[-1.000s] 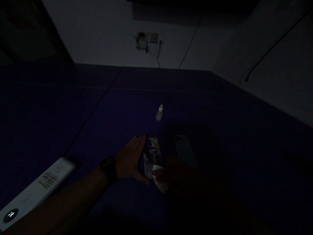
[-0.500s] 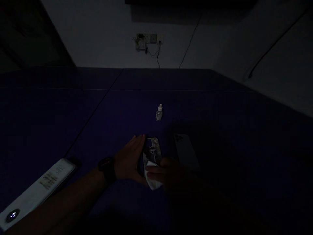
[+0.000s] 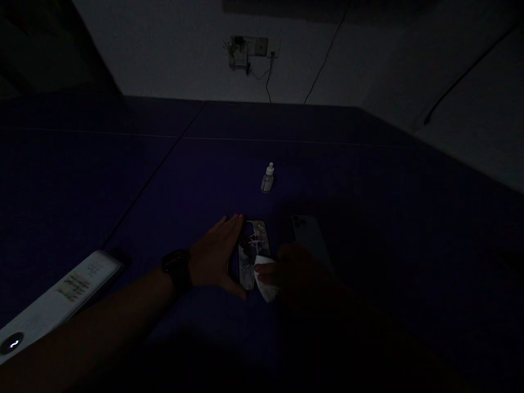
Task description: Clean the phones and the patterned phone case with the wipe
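Note:
A phone case [image 3: 246, 267] with a dark and pale picture on its back lies flat on the dark blue surface, its camera cutout at the far end. My left hand [image 3: 215, 254], a black watch on its wrist, rests along the case's left side. Its fingers stretch to the top corner and its thumb is spread toward the bottom corner. In my right hand [image 3: 292, 273] is a folded white wipe [image 3: 265, 284], pressed under the fingers at the case's lower right edge. Deep shadow hides much of this hand. Just right of it lies a grey phone [image 3: 313, 237], back up, partly covered by the hand.
Beyond the case stands a small dropper bottle [image 3: 267, 180] with a white cap. A long white device [image 3: 61, 303] with a round lit display lies at the left, by my forearm. Wall sockets [image 3: 254, 47] with cables are at the back. The room is very dark.
My right hand and the wipe have slid right across the case, uncovering its lower part. My left hand stays beside the case. The whole view has shifted slightly.

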`<action>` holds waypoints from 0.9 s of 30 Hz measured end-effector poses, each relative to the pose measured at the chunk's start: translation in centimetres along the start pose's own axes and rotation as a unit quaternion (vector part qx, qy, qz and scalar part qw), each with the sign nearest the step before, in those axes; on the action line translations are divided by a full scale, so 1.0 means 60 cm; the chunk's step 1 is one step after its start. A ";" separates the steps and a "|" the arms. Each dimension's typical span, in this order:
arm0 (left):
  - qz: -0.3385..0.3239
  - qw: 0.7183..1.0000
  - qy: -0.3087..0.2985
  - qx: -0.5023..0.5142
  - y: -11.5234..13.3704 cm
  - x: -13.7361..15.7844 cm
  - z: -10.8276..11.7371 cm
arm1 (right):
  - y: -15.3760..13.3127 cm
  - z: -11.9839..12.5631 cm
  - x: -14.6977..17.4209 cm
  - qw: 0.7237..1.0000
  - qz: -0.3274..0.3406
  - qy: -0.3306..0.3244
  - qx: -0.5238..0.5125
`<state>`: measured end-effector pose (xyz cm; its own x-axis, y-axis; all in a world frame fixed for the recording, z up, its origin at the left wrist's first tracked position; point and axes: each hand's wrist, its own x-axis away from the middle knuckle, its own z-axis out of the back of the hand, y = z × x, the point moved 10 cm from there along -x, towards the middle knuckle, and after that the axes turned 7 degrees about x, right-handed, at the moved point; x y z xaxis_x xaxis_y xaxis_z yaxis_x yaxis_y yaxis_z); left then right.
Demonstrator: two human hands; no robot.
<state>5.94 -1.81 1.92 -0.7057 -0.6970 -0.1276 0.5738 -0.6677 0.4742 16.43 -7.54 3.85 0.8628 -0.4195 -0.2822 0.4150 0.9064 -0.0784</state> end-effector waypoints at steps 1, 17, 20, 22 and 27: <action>0.001 1.000 0.000 0.000 0.000 0.000 0.001 | -0.007 -0.002 0.001 1.000 0.017 -0.002 0.002; 0.012 1.000 0.025 0.004 -0.005 0.000 0.000 | -0.014 -0.018 -0.008 0.999 0.011 0.000 0.046; 0.034 0.999 0.029 -0.011 -0.010 0.002 0.002 | -0.001 -0.027 -0.004 0.999 -0.016 -0.017 0.022; 0.048 0.998 0.039 -0.029 -0.011 0.003 0.007 | 0.001 -0.043 -0.001 0.998 -0.016 -0.062 -0.003; 0.074 0.996 0.023 -0.036 -0.014 0.002 0.010 | 0.006 -0.041 0.003 0.995 -0.021 -0.093 -0.020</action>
<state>5.15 -1.16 2.04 -0.5920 -0.7996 -0.1012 0.6996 -0.5722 0.4279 16.03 -7.14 1.42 0.8855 -0.4547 -0.0958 0.4424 0.8880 -0.1254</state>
